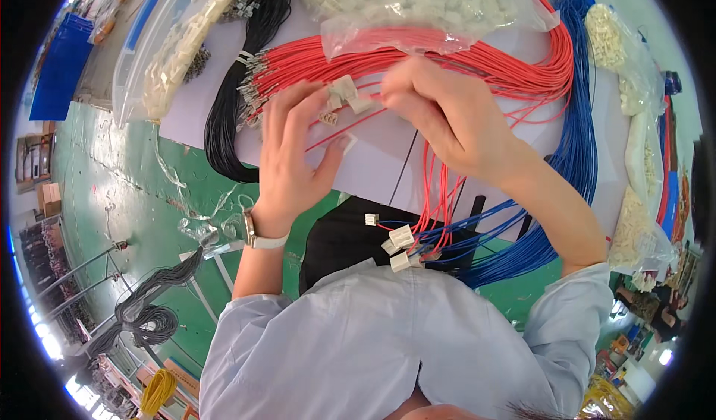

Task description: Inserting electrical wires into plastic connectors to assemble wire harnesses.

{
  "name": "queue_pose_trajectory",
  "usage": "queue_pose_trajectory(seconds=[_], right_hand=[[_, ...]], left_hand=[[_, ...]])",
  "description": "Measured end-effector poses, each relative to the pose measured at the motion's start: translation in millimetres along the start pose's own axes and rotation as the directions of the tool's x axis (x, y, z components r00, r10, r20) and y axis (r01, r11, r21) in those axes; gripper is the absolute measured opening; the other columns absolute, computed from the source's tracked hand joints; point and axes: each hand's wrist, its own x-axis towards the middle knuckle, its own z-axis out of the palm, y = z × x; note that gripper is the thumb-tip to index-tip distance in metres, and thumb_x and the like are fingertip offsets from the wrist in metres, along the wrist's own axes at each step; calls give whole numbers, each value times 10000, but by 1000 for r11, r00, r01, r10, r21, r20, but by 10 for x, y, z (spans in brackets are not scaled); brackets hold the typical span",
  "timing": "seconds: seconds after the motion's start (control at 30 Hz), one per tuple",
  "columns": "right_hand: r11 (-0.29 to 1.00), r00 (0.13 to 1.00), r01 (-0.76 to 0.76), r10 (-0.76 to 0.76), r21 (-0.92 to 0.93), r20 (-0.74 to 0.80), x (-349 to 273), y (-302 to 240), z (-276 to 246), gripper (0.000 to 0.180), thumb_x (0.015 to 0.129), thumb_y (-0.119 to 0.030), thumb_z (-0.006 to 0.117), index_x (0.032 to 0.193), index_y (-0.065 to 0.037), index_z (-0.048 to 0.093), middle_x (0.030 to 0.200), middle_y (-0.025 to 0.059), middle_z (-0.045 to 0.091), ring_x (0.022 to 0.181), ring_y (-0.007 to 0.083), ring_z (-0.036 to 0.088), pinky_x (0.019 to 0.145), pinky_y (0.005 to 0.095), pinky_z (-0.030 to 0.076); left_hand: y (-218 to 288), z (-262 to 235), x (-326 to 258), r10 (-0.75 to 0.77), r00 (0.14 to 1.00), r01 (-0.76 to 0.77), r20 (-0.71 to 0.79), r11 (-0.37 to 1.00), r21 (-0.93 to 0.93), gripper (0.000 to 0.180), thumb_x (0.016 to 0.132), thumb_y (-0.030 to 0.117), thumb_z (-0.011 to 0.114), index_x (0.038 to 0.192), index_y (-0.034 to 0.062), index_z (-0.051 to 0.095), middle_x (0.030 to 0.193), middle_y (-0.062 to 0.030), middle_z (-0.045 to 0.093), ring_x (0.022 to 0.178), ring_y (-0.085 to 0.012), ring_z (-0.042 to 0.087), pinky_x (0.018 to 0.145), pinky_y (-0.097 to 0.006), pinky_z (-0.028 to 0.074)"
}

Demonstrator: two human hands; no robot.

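My left hand (291, 148), with a watch on its wrist, is over the table with thumb and fingers apart. Several small white connector housings (343, 88) are by its fingertips, and another white piece (348, 144) shows at its thumb tip. To the right, my right hand (444, 114) is raised with fingers curled into a pinch. Its fingertips are blurred, and what they hold cannot be made out. A thin red wire (328, 143) runs between the two hands. Beyond them lies a thick bundle of red wires (313, 66) with metal terminals at its left end.
A black wire bundle (224, 122) curves over the table's left edge. Blue wires (578, 137) run down the right side. A clear bag of white housings (425, 6) lies at the back. Near my lap hang wired white connectors (401, 237). More bagged housings (634, 219) line the right edge.
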Motion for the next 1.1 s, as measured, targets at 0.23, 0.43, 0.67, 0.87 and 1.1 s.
queue_pose_trajectory(seconds=[0.23,0.43,0.67,0.87,1.1], right_hand=[[981,1000,13,-10,-193,12,-512,180,219,78,897,-83,674,926,-38,618,725,69,620,545,199,599,495,301,448],[988,991,-136,136,-78,-1,-557,258,296,60,898,-56,656,923,-27,609,711,75,617,548,152,603,503,270,464],[989,990,-143,144,46,-7,-552,242,174,62,860,-63,722,899,-15,711,744,56,675,594,119,613,512,236,457],[996,996,-82,83,43,-30,-574,242,214,46,822,-32,745,856,-15,719,722,63,685,585,116,612,495,236,446],[999,999,-16,18,46,-44,-566,247,232,42,804,-24,750,815,-21,709,662,44,643,513,111,571,451,246,412]], left_hand=[[127,19,-259,-6,1000,10,-15,958,285,422,667,133,802,1066,96,669,991,-82,571,929,-292,534,820,-414,431],[187,127,-215,2,1000,-2,-2,975,223,359,704,57,782,1042,118,677,954,-48,608,876,-261,559,771,-377,467],[204,182,-258,-143,989,135,-34,977,-165,290,731,-97,726,982,26,650,1045,-113,704,838,-235,656,676,-310,530],[226,273,-315,-305,949,234,-79,852,-469,269,713,-154,693,936,-22,619,1026,-181,724,852,-197,710,711,-269,583],[156,303,-337,-193,975,150,-107,934,-324,274,703,-130,731,915,12,633,1013,-131,736,772,-139,687,562,-208,500]])
